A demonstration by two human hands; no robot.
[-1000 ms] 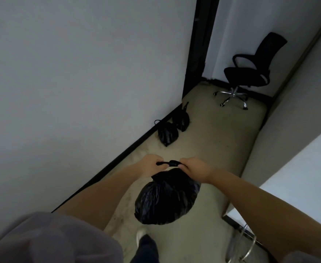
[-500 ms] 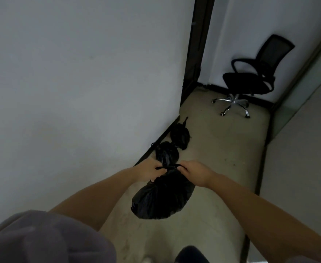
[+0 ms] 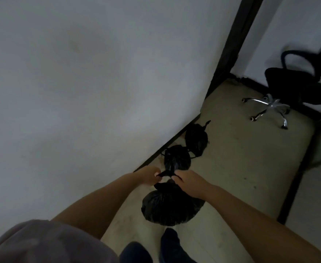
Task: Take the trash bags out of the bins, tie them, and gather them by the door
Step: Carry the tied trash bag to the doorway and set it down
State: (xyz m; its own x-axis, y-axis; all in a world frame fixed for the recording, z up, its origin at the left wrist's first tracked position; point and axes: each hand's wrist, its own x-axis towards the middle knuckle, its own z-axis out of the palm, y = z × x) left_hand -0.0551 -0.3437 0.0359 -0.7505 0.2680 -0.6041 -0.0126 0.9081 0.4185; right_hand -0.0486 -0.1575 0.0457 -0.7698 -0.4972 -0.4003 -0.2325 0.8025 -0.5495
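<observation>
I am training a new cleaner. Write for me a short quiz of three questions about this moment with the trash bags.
1. True or false: both hands grip the neck of the held trash bag.
2. How many trash bags lie on the floor by the wall?
3. What stands in the far corner: A) office chair, B) bin, C) ladder?

Key:
1. True: left hand and right hand pinch it.
2. Two: near bag, far bag.
3. A, the office chair.

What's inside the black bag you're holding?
Its contents are hidden: the held trash bag is opaque black and bulging. The left hand and right hand grip its twisted neck.
</observation>
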